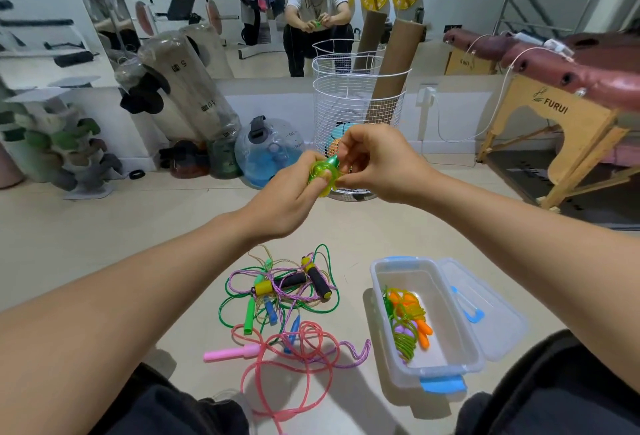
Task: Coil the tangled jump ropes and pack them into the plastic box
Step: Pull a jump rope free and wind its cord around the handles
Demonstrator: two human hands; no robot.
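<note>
- Far left, against the wall: a rack of dumbbells (52,147); beside it a clear water jug (268,154) with blue liquid stands on the floor.
- My left hand (287,199) is raised before me, fingers curled round a bright green coiled rope (323,175); one fingertip shows through the translucent coil.
- My right hand (377,164) meets it from the other side, thumb and fingers pinching the same coil at its upper end. Both hands are clamped on it, touching one another.
- Directly behind the hands: a white wire basket (356,95) with cardboard tubes (394,60) leaning in it.
- On the floor below my forearms lies the tangled pile of jump ropes (277,299): green, purple braided and pink cords, with black-and-yellow, blue, green and pink handles intermixed.
- Right of the pile, near but apart, stands the plastic box (388,341), its lid (491,317) folded open to the right, blue latches showing. Inside rests one coiled bundle (408,320) of yellow-green cord with orange handles.
- Far right: a wooden folding table (554,123) with maroon padding.
</note>
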